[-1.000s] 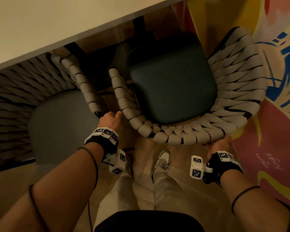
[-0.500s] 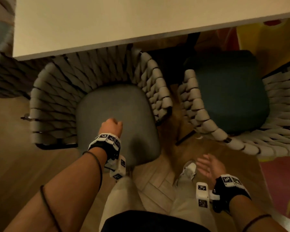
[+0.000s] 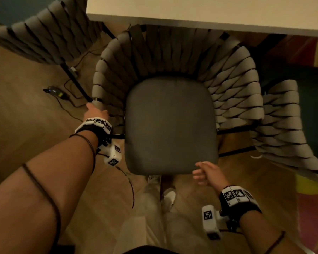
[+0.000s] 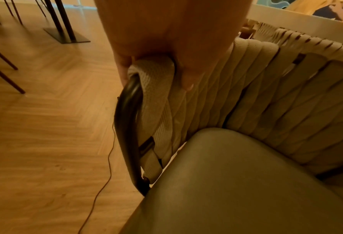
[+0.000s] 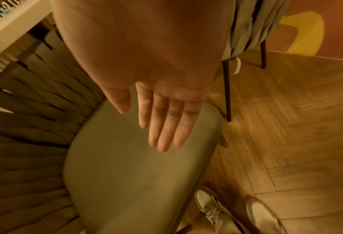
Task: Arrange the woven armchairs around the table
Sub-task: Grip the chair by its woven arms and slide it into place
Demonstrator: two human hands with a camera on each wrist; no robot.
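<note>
A woven armchair (image 3: 173, 74) with a grey seat cushion (image 3: 171, 125) faces me, its back under the edge of the white table (image 3: 200, 10). My left hand (image 3: 95, 111) grips the front end of the chair's left armrest (image 4: 152, 69), fingers and thumb curled over the woven band. My right hand (image 3: 203, 173) hovers flat with straight fingers (image 5: 164, 126) over the cushion's front right corner and holds nothing. A second woven armchair (image 3: 283, 129) with a dark green seat stands on the right.
A third woven armchair (image 3: 40, 33) stands at the upper left by the table's corner. A thin cable and a small dark device (image 3: 55, 90) lie on the herringbone wood floor (image 3: 26, 116). My shoes (image 5: 212, 205) are just in front of the seat. A colourful rug (image 3: 312, 208) lies right.
The view has swung left from the green-seated chair to the grey-seated one. My left hand moved from above the cushion to the left armrest and took hold. My right hand came forward over the seat corner.
</note>
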